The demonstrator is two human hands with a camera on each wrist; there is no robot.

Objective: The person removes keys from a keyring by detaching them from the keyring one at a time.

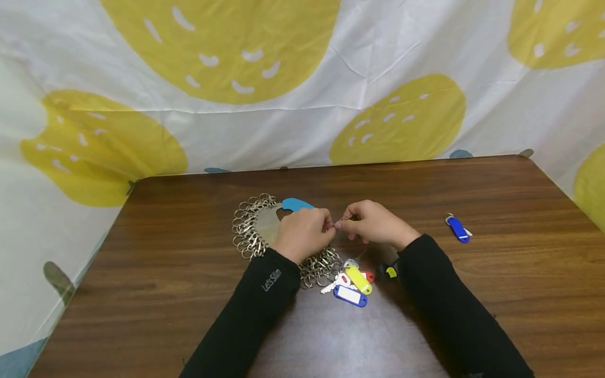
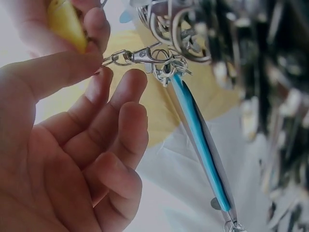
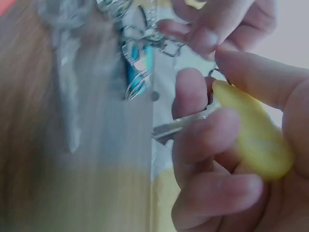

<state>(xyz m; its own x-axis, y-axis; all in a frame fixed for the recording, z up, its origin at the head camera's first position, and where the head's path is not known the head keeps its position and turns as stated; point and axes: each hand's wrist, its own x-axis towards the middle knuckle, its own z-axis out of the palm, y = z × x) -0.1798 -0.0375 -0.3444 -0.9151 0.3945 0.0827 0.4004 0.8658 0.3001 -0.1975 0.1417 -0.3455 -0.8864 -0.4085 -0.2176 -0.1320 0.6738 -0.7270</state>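
My left hand [image 1: 302, 233] pinches a key ring at the end of a silver swivel clasp [image 2: 142, 56] between thumb and forefinger, its other fingers loosely bent. That clasp hangs from the rim of a flat metal plate [image 1: 267, 227] with a blue handle [image 1: 296, 203], edged with many silver clasps and rings [image 1: 243, 231]. Close beside it, my right hand [image 1: 373, 223] holds a yellow key tag [image 3: 253, 130] with a small ring and a silver key [image 3: 178, 124]. In the right wrist view, the tag's ring is near the left fingertips; whether the rings are joined I cannot tell.
Near the plate lies a pile with a yellow tag [image 1: 358, 279], a blue tag [image 1: 351, 296], a red tag [image 1: 368, 276] and keys [image 1: 331, 287]. A black-and-yellow item [image 1: 390, 271] sits by the right sleeve. Another blue tag [image 1: 458, 230] lies far right on the wooden table [image 1: 165, 294].
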